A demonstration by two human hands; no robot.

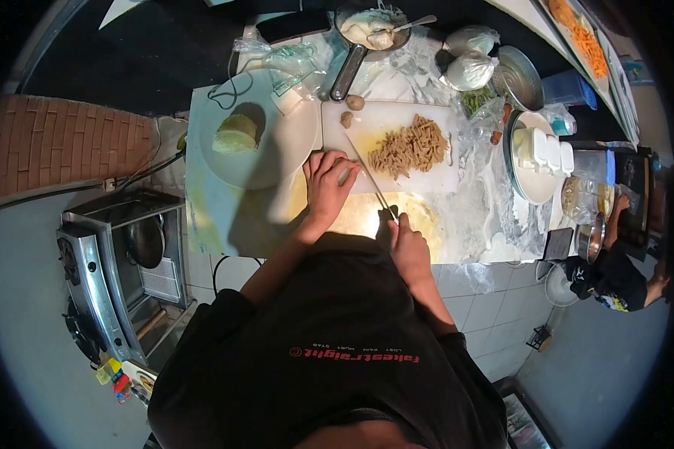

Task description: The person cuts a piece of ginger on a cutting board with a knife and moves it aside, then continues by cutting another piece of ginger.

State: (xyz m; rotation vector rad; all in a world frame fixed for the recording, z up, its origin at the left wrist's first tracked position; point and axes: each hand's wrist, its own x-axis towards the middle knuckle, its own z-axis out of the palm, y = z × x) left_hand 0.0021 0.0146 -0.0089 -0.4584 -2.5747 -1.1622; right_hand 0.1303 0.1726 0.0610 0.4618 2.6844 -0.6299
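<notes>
My right hand (pixel 410 245) is closed round the dark handle of a knife (pixel 372 179), whose blade points up and left over the near left part of a white cutting board (pixel 434 116). At the board's left edge, my left hand (pixel 329 179) has its fingers bent together beside the blade; a small piece may be under the fingertips, too hidden to make out. A pile of brown cut strips (pixel 412 146) lies on the board, right of the knife. Two small brown pieces (pixel 355 102) rest near the board's top left.
A large plate (pixel 217 161) left of the board holds a cabbage piece (pixel 236 135). Behind stands a pan (pixel 348 73) with a spoon. Bags, a metal bowl (pixel 520 78) and a plate with white containers (pixel 532 191) are at right. Another person (pixel 614 280) stands far right.
</notes>
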